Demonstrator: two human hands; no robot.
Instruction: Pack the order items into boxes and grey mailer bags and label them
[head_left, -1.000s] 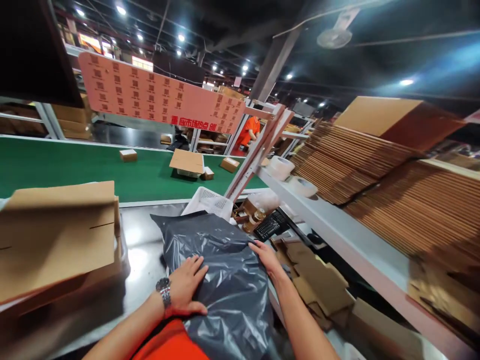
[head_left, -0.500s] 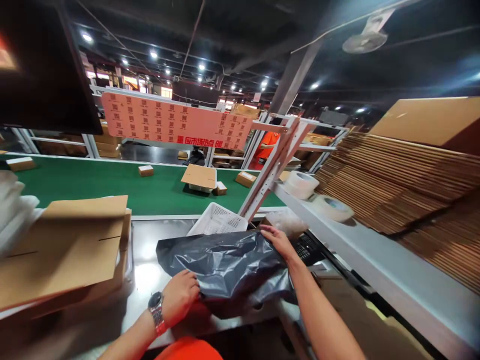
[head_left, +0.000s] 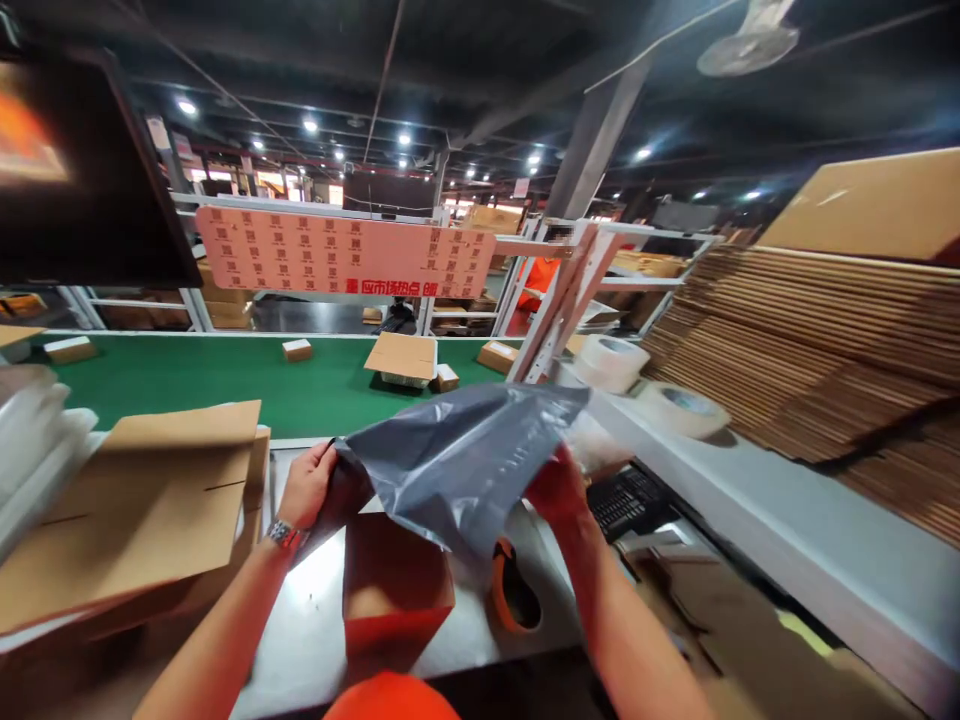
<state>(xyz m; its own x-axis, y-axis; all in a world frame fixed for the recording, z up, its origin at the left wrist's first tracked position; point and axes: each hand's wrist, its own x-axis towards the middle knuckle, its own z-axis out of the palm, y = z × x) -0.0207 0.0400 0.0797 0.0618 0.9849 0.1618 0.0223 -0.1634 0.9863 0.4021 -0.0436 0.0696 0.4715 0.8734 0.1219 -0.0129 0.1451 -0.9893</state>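
A dark grey plastic mailing bag [head_left: 450, 455] is raised above the metal worktop [head_left: 300, 620], stretched between my two hands. My left hand [head_left: 307, 487], with a watch on its wrist, pinches the bag's left edge. At the bag's right side, my right hand [head_left: 559, 490] grips the plastic; the bag partly hides its fingers. Below the bag stands a small brown cardboard box [head_left: 397, 590]. Between this box and my right forearm lies an orange and black tool [head_left: 514, 590], perhaps a tape dispenser.
A green conveyor belt [head_left: 217, 375] carrying several small boxes runs behind. Open cartons [head_left: 157, 480] sit at left. On the right, a shelf [head_left: 787, 500] holds tape rolls [head_left: 682, 408] and stacked flat cardboard [head_left: 817, 350]. A keyboard [head_left: 626, 500] lies below the shelf.
The bag has risen from the worktop and opened out, uncovering the cardboard box and the orange tool. My left hand has moved left and up; my right hand is slightly lower.
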